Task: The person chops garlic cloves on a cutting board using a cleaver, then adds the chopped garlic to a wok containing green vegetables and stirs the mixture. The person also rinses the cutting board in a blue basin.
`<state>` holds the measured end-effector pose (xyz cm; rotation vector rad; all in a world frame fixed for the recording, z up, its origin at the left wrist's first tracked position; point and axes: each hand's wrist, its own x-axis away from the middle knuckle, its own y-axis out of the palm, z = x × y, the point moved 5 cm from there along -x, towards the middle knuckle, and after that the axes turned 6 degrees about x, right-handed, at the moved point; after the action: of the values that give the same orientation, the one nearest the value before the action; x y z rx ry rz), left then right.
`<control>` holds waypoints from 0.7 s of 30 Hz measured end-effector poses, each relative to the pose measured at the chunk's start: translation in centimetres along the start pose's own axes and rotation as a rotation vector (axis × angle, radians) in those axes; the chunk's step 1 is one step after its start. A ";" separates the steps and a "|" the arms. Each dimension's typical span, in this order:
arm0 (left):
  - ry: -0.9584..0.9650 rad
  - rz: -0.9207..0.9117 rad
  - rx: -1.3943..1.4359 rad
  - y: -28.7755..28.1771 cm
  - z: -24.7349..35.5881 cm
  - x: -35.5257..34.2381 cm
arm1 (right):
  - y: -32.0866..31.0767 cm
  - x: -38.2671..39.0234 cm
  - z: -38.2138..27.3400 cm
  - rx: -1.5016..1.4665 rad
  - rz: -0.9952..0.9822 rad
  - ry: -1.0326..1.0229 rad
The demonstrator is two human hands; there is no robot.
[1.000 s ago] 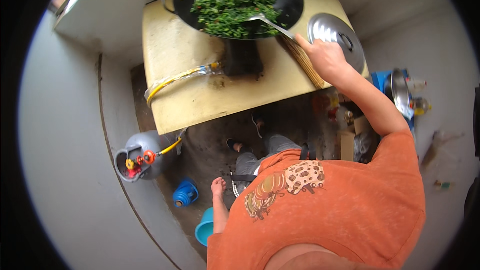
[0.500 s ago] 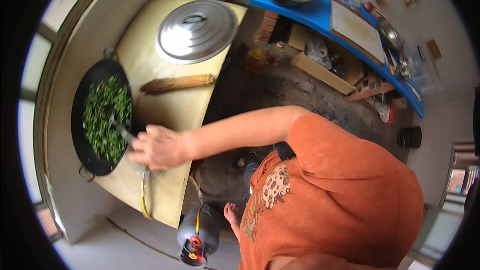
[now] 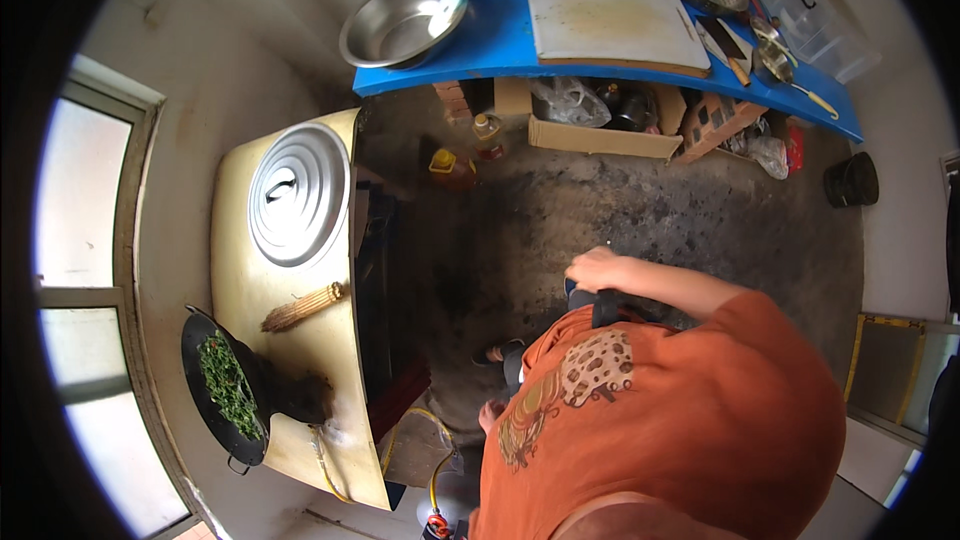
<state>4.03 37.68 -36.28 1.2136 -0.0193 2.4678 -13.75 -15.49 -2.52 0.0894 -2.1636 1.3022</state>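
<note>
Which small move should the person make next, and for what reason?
Perhaps a step toward the blue table: the head view faces it, a steel basin stands on it, and the right hand is away from the wok of chopped greens.

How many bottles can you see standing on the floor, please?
2: a yellow-capped bottle, and a second bottle beside it, nearer the blue table. Others may be hidden under the table.
</note>
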 end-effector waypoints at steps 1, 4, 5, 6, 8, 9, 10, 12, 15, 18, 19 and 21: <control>-0.013 -0.032 -0.026 2.7 0.7 -0.8 | 0.0 1.5 2.4 0.005 0.031 0.090; 0.400 -0.256 -0.810 12.4 7.0 -4.2 | -2.7 7.6 7.3 -0.118 0.011 0.296; 0.578 -0.191 -1.012 23.4 12.6 -2.0 | -2.0 9.8 9.8 -0.143 0.030 0.415; 0.528 -0.255 -0.923 25.0 14.0 -2.9 | -2.4 10.7 10.2 -0.175 0.047 0.430; 0.659 -0.292 -1.076 36.4 20.0 -0.6 | -1.4 12.0 12.9 -0.317 0.095 0.485; 0.774 -0.371 -1.103 41.4 22.7 -0.1 | -0.3 11.8 14.1 -0.424 0.121 0.477; 0.961 -0.381 -1.045 45.0 24.6 0.0 | 0.4 11.5 14.8 -0.531 0.142 0.462; 1.039 -0.601 -0.994 54.7 29.2 1.9 | 0.9 11.2 15.5 -1.124 0.221 0.439; 1.388 -0.730 -1.103 66.0 34.9 2.9 | 0.2 9.2 16.6 -1.885 0.266 0.262; 1.542 -0.668 -1.224 75.0 39.4 -0.5 | -2.5 4.4 18.1 -2.391 0.206 0.081; 1.569 -0.650 -1.216 77.6 40.7 -2.1 | -3.2 2.4 18.6 -2.469 0.146 0.057; 1.592 -0.567 -1.320 82.5 42.7 -7.3 | -5.4 -1.7 19.7 -2.614 0.028 0.015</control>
<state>11.74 -48.79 -2.31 -1.1202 -0.5997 1.5578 -19.52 -34.89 -5.85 -0.8652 -2.0143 -1.9278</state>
